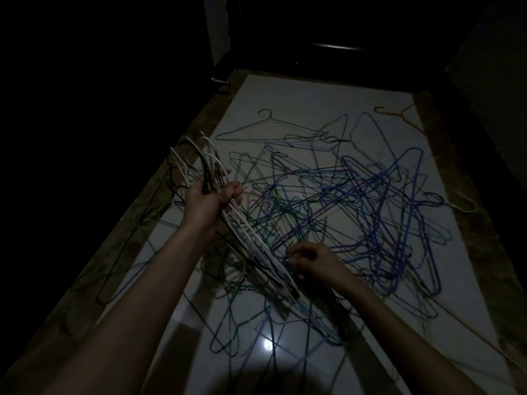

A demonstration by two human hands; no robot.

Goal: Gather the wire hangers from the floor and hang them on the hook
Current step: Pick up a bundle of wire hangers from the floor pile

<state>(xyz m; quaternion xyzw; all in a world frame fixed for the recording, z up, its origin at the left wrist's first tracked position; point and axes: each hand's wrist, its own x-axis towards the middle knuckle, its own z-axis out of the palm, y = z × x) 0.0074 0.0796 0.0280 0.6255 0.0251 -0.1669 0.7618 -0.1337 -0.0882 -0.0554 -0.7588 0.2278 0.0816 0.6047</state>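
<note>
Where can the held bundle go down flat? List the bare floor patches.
Bare floor: the far strip between the black hanger and the doorway; also the near-right corner beside the right hand. The middle tangle is crowded. The left hand grips the bundle.

hangers (328,195): thin coated wire | floor (299,109): glossy smooth tile, reflective

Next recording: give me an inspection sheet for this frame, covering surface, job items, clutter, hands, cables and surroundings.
Surface: glossy white floor with a brown border, dimly lit.
Job's things: tangled pile of wire hangers on the floor; bundle of white and black hangers gathered in hand. Hook not seen.
Clutter: nothing seen.
Grippers: left hand grips the bundle near its hooks; right hand closed at the bundle's lower edge, what it pinches unclear.
Cables: nothing seen.
Surroundings: dark; dark door ahead.
</note>
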